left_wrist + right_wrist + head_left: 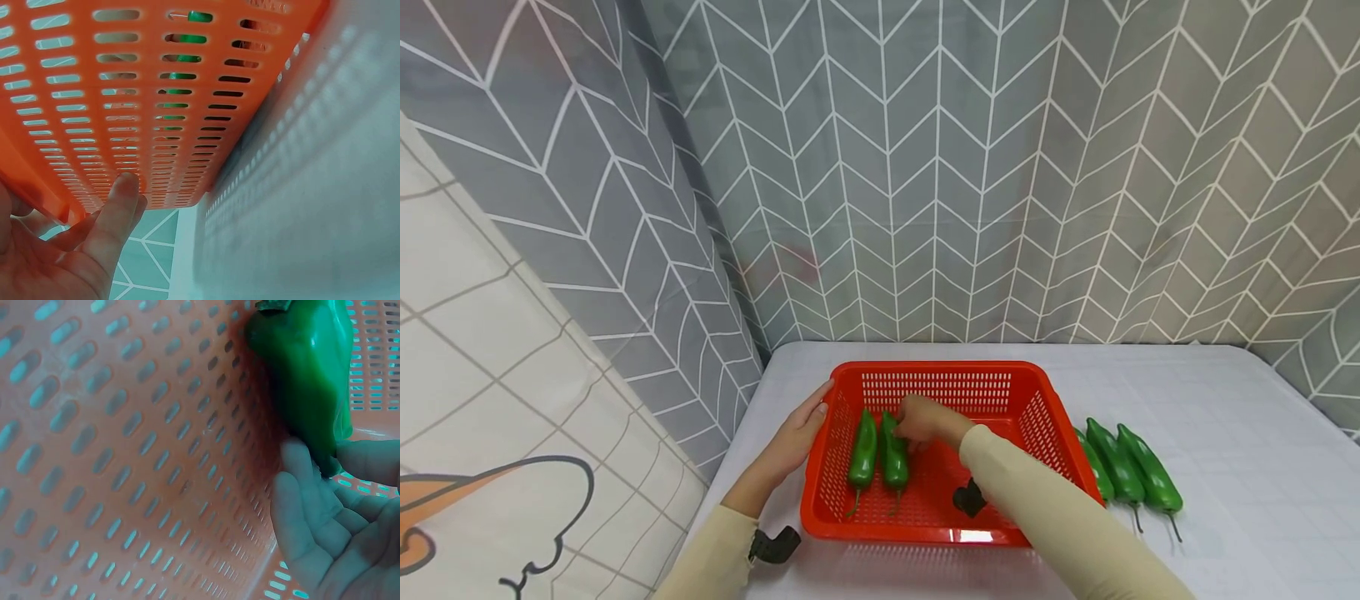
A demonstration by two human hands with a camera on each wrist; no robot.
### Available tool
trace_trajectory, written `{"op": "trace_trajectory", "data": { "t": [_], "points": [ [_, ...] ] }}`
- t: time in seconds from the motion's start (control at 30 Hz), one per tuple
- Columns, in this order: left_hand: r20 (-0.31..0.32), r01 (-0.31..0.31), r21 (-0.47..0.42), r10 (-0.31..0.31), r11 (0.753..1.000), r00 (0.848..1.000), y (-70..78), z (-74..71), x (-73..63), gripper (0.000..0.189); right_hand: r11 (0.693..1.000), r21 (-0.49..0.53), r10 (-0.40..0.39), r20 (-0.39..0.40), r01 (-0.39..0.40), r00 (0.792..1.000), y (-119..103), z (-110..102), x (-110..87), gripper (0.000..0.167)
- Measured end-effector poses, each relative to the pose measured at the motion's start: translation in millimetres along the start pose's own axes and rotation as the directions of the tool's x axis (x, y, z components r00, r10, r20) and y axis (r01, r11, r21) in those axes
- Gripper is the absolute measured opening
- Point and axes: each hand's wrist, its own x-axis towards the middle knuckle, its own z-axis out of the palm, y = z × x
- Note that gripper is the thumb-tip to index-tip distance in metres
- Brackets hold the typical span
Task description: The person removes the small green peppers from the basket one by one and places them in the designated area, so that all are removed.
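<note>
Pinching the narrow far end of a glossy green pepper (pixel 894 468), the right hand (pixel 922 422) has its thumb and fingers closed round the tip. The pepper lies inside a red slotted basket (pixel 917 533), long and smooth-skinned, broad at the shoulder, with a thin stem toward the person. Just left of it lies a second pepper (pixel 864 457) (nearly its twin). The left hand (pixel 801 433) rests straightened fingers against the basket's left side. Three more peppers (pixel 1116 467) lie on the white bench (pixel 1247 467), right of the basket.
</note>
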Motion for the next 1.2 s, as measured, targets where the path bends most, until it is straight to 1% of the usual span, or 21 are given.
{"op": "trace_trajectory", "data": {
  "t": [0.1,0.27,0.47,0.63,0.73,0.8,0.9,1.0,1.07,1.2],
  "points": [
    [0.001,-0.002,0.003,0.002,1.0,1.0,-0.2,0.0,0.7,0.052,1.0,0.009,0.001,-0.003,-0.001,1.0,1.2,-1.3,-0.6,0.01],
    [0.001,0.002,0.007,-0.002,1.0,1.0,-0.8,0.1,1.5,0.052,1.0,-0.01,-0.009,-0.015,0.009,1.0,-0.1,-4.3,-3.0,0.01],
    [-0.008,0.008,0.007,-0.008,1.0,1.0,-0.9,0.1,1.3,0.052,1.0,-0.004,-0.022,-0.02,0.022,1.0,-1.0,-7.9,-5.9,0.009],
    [-0.007,0.008,0.009,-0.008,1.0,1.0,-0.9,0.6,1.2,0.052,0.999,0.021,-0.031,-0.036,0.031,0.999,1.6,-10.8,-9.2,0.014],
    [-0.01,0.011,0.006,-0.011,1.0,1.0,-1.0,0.8,1.5,0.052,0.998,0.05,-0.022,-0.041,0.024,0.999,3.8,-14.1,-11.0,0.019],
    [-0.011,0.015,0.006,-0.015,1.0,1.0,-2.1,0.7,1.9,0.052,0.998,0.05,-0.023,-0.044,0.026,0.999,5.3,-16.7,-12.1,0.021],
    [-0.02,0.03,0.015,-0.029,0.999,0.999,-3.1,1.5,1.9,0.052,0.999,0.03,-0.04,-0.067,0.043,0.997,8.2,-20.0,-13.4,0.02],
    [-0.025,0.039,0.019,-0.039,0.999,0.999,-3.0,2.4,1.2,0.052,0.998,0.037,-0.054,-0.084,0.057,0.995,10.8,-23.7,-16.0,0.021],
    [-0.027,0.038,0.015,-0.037,0.999,0.999,-1.6,2.7,0.5,0.052,0.997,0.034,-0.071,-0.089,0.074,0.994,12.3,-26.9,-18.4,0.021],
    [-0.025,0.032,0.006,-0.032,0.999,0.999,0.4,2.3,0.1,0.051,0.995,0.05,-0.08,-0.095,0.085,0.992,13.0,-33.8,-24.0,0.019]
  ]
}}
